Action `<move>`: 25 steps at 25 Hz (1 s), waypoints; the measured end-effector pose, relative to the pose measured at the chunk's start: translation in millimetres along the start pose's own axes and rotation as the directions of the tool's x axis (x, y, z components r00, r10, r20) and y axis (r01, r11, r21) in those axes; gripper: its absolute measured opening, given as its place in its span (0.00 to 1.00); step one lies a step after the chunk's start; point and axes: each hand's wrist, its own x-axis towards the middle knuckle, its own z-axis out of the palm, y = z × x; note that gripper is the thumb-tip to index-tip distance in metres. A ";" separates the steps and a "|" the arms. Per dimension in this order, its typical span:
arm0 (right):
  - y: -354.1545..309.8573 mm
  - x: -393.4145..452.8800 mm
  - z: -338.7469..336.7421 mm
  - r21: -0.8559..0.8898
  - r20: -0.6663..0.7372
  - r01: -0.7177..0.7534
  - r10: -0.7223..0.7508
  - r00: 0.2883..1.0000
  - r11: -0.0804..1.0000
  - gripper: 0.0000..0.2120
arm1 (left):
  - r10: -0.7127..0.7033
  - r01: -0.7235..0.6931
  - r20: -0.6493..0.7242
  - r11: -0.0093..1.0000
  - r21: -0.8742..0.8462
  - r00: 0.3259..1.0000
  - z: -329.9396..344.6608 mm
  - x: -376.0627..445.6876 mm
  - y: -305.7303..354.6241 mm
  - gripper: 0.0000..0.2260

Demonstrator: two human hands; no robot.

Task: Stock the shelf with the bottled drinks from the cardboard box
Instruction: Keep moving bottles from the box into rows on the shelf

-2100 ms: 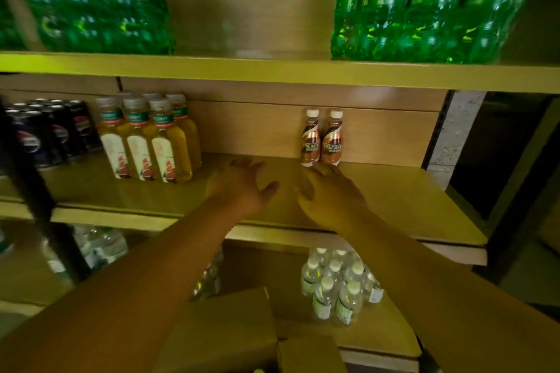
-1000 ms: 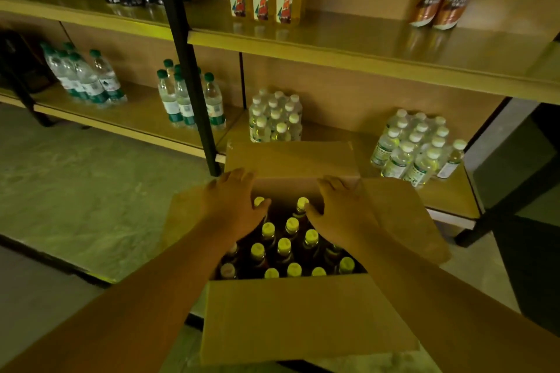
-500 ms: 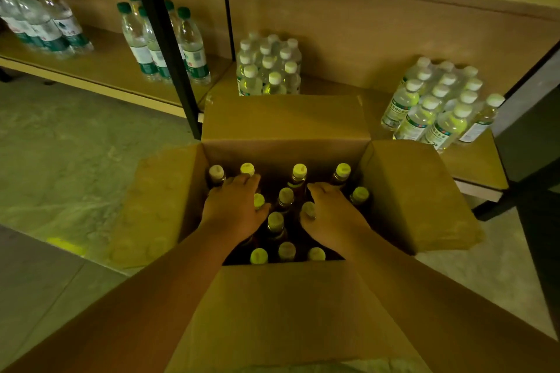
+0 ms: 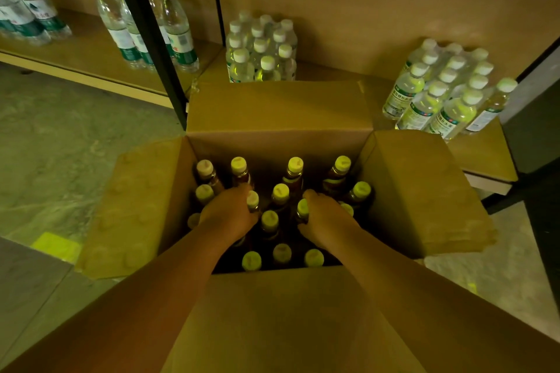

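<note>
An open cardboard box (image 4: 278,109) stands on the floor below me, its four flaps folded out. Inside stand several dark bottled drinks with pale yellow caps (image 4: 295,164). Both my hands are down among them. My left hand (image 4: 227,213) curls round the neck of one bottle whose cap (image 4: 252,199) shows by my fingers. My right hand (image 4: 325,219) grips the neck of another bottle, its cap (image 4: 302,206) just left of my knuckles. Both bottles stand in the box.
The lowest shelf (image 4: 485,154) behind the box holds two shrink-wrapped packs of small white-capped bottles (image 4: 262,51) (image 4: 445,91). Tall green-capped water bottles (image 4: 145,24) stand further left behind a black upright post (image 4: 151,45). Grey floor lies to the left.
My view dropped from the middle shelf to the box. Both hands went down into it and closed round two bottle necks.
</note>
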 end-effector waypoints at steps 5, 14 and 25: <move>2.4 8.3 -0.6 -0.023 -0.033 -0.021 0.021 0.999 1.000 0.13 | 0.017 -0.017 -0.024 1.000 0.001 1.000 -3.0 3.6 0.9 0.05; -24.4 -52.1 -106.2 0.134 -0.164 0.048 -0.026 0.986 0.990 0.10 | 0.117 -0.127 -0.135 0.990 -0.063 0.984 -106.8 -35.6 28.8 0.08; -60.5 -171.2 -306.6 0.144 -0.470 0.132 -0.049 0.881 0.981 0.14 | 0.288 -0.337 -0.334 0.937 -0.097 0.898 -303.1 -95.2 159.0 0.08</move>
